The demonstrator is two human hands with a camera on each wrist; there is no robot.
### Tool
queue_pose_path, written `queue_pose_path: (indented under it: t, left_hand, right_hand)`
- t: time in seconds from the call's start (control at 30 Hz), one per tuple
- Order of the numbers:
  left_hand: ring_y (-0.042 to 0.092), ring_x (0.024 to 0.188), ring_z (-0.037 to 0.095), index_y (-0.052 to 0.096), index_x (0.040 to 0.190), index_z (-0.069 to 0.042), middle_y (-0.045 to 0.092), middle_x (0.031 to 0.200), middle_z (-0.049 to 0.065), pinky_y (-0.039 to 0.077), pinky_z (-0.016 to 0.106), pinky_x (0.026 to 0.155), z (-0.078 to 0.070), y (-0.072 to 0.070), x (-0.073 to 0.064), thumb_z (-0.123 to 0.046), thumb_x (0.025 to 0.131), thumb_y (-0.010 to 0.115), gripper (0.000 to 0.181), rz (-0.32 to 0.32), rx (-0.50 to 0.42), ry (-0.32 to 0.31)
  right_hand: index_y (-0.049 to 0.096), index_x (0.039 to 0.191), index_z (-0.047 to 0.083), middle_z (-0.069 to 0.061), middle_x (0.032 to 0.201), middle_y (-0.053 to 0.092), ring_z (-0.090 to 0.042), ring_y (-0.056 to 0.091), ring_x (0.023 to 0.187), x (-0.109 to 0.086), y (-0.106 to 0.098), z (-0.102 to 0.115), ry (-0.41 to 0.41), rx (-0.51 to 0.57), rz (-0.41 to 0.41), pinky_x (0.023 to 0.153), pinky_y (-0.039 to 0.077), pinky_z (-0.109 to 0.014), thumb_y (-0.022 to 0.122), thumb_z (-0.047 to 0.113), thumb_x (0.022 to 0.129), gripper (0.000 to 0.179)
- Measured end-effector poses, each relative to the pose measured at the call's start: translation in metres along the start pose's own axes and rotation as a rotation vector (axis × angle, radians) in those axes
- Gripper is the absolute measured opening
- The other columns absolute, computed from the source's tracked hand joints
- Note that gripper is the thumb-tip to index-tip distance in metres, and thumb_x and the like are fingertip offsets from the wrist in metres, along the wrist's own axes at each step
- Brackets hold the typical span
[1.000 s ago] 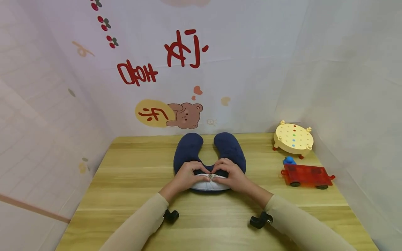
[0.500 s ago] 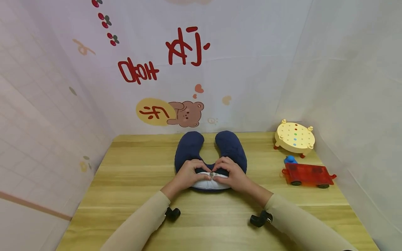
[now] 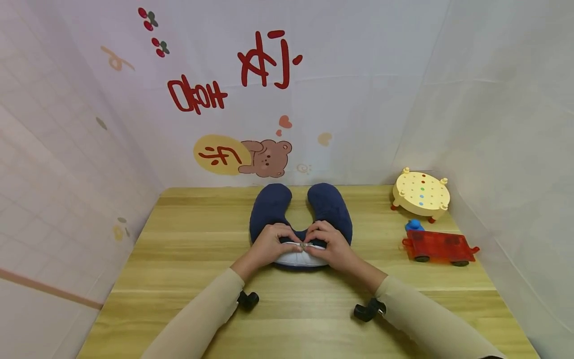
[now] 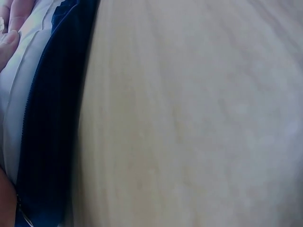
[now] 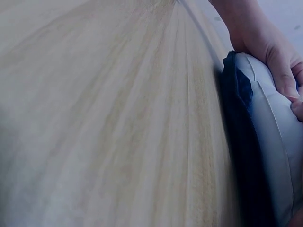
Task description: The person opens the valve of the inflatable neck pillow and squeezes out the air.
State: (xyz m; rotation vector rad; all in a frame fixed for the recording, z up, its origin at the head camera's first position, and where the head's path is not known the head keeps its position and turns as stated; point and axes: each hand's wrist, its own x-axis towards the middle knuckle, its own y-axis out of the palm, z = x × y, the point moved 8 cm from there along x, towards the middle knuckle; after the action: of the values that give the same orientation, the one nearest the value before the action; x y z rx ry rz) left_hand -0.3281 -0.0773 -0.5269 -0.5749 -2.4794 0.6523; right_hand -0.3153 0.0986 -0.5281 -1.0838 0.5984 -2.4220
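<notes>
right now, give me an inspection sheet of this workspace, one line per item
surface: wood-grain tabletop, bearing the pillow and toys
job's things: navy U-shaped neck pillow, white inner cushion exposed at the curved near side; small fitting between the hands, details too small to tell
clutter: cream pegboard toy with red feet; red translucent toy wagon; small blue toy just behind the wagon
grippers: left hand and right hand pinch the white cushion beside the fitting
cables: nothing seen
surroundings: white fabric backdrop printed with a bear, cherries and red characters
</notes>
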Motion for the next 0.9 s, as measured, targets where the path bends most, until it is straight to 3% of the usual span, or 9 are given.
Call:
queue_pose_path:
  t: [0.23,0.47,0.77,0.9]
  left_hand:
    - [0.071,0.096,0.012,0.088,0.094,-0.02,0.08,0.093,-0.011,0.059,0.034,0.088,-0.0007,0.0031,0.0009,-0.017,0.089,0.095,0.009,0.008,-0.006,0.021]
    - [0.072,0.094,0.009,0.088,0.092,-0.023,0.079,0.093,-0.015,0.059,0.032,0.086,-0.0002,0.0041,0.0008,-0.02,0.089,0.095,0.008,0.015,0.001,0.034]
    - [0.072,0.095,0.009,0.088,0.092,-0.024,0.079,0.094,-0.016,0.059,0.033,0.087,0.0019,0.0003,0.0024,-0.021,0.089,0.095,0.008,0.011,0.0,0.022]
    - [0.072,0.095,0.009,0.088,0.092,-0.022,0.08,0.093,-0.015,0.06,0.032,0.088,0.0012,0.0018,0.0023,-0.019,0.09,0.094,0.006,0.021,-0.005,0.011]
  right_hand:
    - [0.081,0.104,0.02,-0.011,0.115,0.071,-0.026,0.061,0.109,-0.0028,-0.0003,-0.0009,-0.016,0.015,-0.027,0.097,0.05,-0.032,0.092,-0.001,0.089,0.028]
    - [0.08,0.103,0.026,0.001,0.116,0.07,-0.019,0.06,0.111,-0.0045,0.0015,-0.0057,0.037,0.013,-0.005,0.097,0.051,-0.031,0.09,0.006,0.094,0.023]
    - [0.082,0.101,0.019,0.001,0.113,0.071,-0.021,0.061,0.108,0.0027,0.0005,-0.0038,0.023,0.023,-0.012,0.096,0.051,-0.033,0.09,0.002,0.092,0.021]
    - [0.081,0.1,0.023,0.005,0.114,0.069,-0.019,0.06,0.11,0.0005,0.001,-0.0054,0.053,0.012,0.004,0.097,0.051,-0.033,0.088,0.008,0.096,0.017]
